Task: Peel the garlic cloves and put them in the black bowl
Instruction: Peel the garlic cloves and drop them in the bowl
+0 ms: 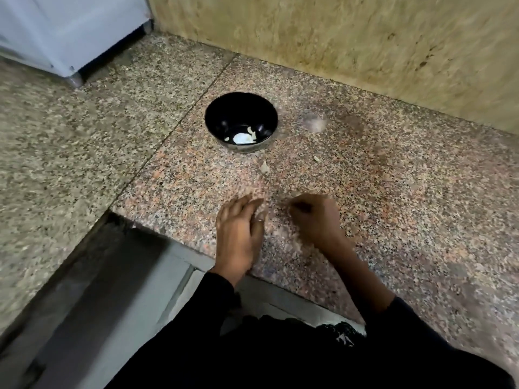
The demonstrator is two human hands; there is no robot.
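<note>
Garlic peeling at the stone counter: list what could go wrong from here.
1. Two small pale bits, one nearer the black bowl and one to its right, lie loose on the speckled counter. They blend into the stone and could be overlooked or swept off.
2. The left hand and right hand work close to the counter's front edge, so a clove or skin could drop off it.
3. The picture is blurred; whether the right hand holds a clove is unclear.

A single head-worn wide-angle camera looks forward and steeply down from above the person's chest, near enough that both forearms fill the lower frame, taking in the granite counter [393, 192] as far as the back wall [337, 37].
</note>
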